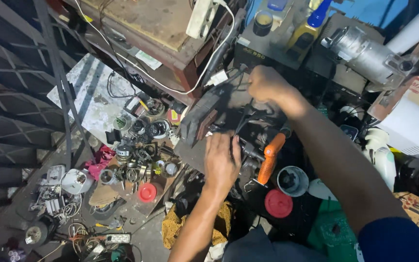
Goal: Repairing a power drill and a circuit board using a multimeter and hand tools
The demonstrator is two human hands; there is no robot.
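while the left hand lies palm down near the front of the cluttered worktop, its fingers curl over a small dark metal part at the middle of the work, though whether they truly pinch it i cannot tell, since the back of the hand hides the fingertips. just beside it to the right lies an orange-handled tool, with a round red plastic lid and a grey open cup nearer the body. a little further out, a dark blocky metal housing stands tilted, touching the work area. beyond that, the right hand is closed in a fist around a thin dark cable or rod that runs down toward the left hand (its far end is lost in shadow). judging from this, the step goes best if the left hand keeps the part pressed steady while the right pulls straight along the cable, not sideways, so nothing slips into the loose round metal parts spread on the floor at left. farthest back sit a white power strip and a silvery motor body.
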